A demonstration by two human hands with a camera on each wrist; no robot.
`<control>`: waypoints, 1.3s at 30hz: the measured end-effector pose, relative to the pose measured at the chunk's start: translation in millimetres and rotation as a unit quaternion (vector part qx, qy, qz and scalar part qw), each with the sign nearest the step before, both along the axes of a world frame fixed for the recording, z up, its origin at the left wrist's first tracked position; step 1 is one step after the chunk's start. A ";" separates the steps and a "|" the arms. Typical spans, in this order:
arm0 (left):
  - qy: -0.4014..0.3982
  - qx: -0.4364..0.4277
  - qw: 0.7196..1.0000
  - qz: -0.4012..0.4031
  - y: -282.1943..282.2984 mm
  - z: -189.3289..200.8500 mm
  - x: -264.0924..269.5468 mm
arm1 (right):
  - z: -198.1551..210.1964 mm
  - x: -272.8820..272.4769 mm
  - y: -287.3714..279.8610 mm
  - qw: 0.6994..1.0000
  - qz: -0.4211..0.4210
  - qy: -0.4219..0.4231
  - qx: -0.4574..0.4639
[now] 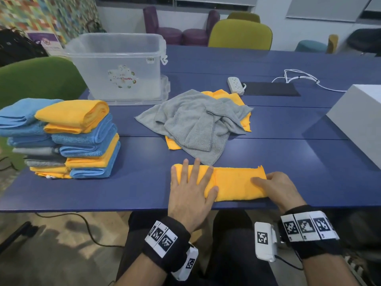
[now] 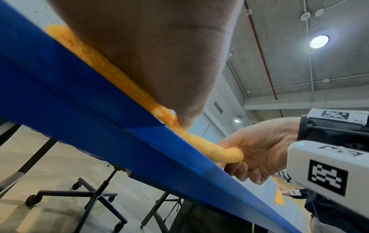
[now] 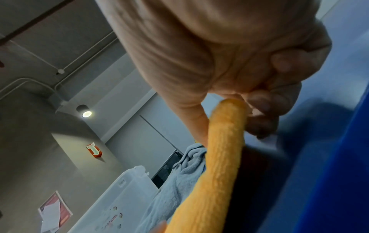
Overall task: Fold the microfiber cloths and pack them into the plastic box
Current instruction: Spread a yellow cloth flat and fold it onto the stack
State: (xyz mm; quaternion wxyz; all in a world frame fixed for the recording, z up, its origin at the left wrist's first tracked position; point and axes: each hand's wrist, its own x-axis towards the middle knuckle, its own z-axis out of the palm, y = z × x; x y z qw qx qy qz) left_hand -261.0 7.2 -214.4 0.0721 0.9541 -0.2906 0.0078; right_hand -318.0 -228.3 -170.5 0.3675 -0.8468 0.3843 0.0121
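A yellow cloth (image 1: 237, 183) folded into a long strip lies along the near edge of the blue table (image 1: 288, 124). My left hand (image 1: 192, 188) presses flat on its left half, fingers spread. My right hand (image 1: 276, 187) pinches the strip's right end (image 3: 227, 119), thumb on top and fingers curled under (image 2: 235, 155). Behind it, a crumpled grey cloth (image 1: 195, 118) lies over another yellow cloth (image 1: 233, 96). The clear plastic box (image 1: 117, 67) stands open at the far left. Two stacks of folded blue, yellow and grey cloths (image 1: 82, 139) sit at the left.
A white power strip (image 1: 236, 84), a dark mat (image 1: 270, 88) and a white cable (image 1: 299, 77) lie at the back right. A white box (image 1: 358, 120) stands at the right edge. Chairs ring the table, a green one (image 1: 39, 79) at left.
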 end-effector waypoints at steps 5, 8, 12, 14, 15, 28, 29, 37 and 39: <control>-0.001 0.001 1.000 0.000 0.0 -0.6 0.6 | 5.5 -0.4 -0.2 0.996 0.001 -0.049 0.078; -0.001 0.000 1.000 0.001 -1.0 0.7 0.6 | 22.9 8.9 18.2 0.977 0.016 -0.141 0.160; 0.004 0.002 1.000 -0.014 1.7 2.6 -0.2 | 48.5 30.2 76.0 0.945 0.108 -0.209 0.229; 0.013 -0.005 1.000 -0.025 2.5 2.6 1.0 | 49.1 40.6 102.0 0.939 0.152 -0.204 0.231; 0.012 -0.015 1.000 -0.024 2.9 3.6 1.8 | 46.1 44.5 110.5 0.940 0.170 -0.196 0.221; 0.189 -0.492 0.826 0.197 48.9 35.2 20.8 | 19.3 48.7 124.4 0.933 0.281 -0.140 0.175; 0.187 -0.488 0.817 0.244 53.9 36.9 21.4 | 15.7 48.6 124.9 0.934 0.298 -0.141 0.136; 0.199 -0.292 0.904 0.240 50.0 41.1 17.3 | 3.0 35.3 148.6 0.923 0.347 -0.120 -0.111; 0.222 -0.292 0.897 0.249 49.0 38.9 21.4 | 2.6 33.2 149.2 0.929 0.336 -0.122 -0.094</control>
